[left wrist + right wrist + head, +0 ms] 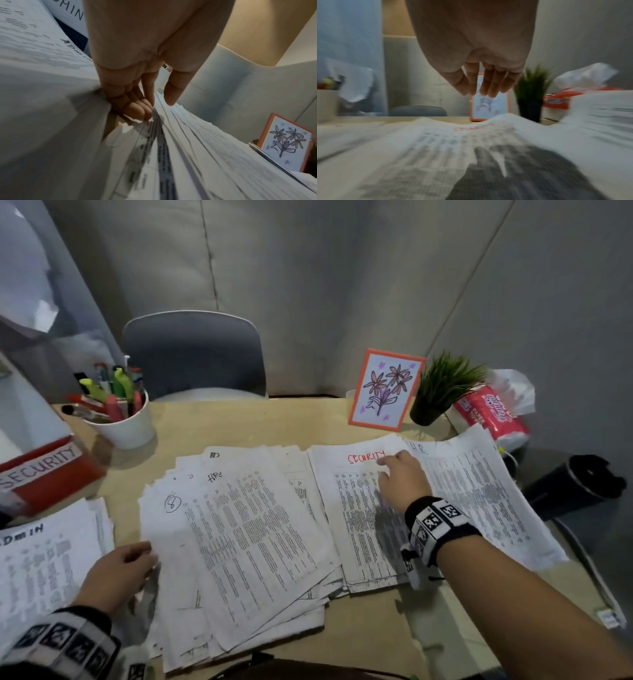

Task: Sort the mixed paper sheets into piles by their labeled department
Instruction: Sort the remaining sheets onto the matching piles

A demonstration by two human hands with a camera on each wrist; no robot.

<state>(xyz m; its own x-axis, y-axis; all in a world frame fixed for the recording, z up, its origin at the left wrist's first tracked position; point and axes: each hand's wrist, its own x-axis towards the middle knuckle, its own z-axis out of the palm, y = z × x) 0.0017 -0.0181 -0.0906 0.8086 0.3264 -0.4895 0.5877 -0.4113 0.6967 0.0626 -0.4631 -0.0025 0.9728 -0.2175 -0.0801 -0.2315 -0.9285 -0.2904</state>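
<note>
Covering wooden desk (219, 422): paper piles, grey padded walls behind; left hand (114, 571) gripping mixed stack (239, 542) edge, right hand (402, 479) loose, empty.

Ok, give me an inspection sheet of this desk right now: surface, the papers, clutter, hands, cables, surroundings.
Surface: wooden desk, mostly under paper.
Job's things: mixed stack centre; SECURITY pile; HR pile; ADMIN pile.
Clutter: pen cup, SECURITY box, flower card, potted plant, tissue pack.
Grippers: left hand grips mixed stack edge; right hand open above SECURITY pile.
Cables: nothing seen.
Surroundings: grey chair, padded wall.
</note>
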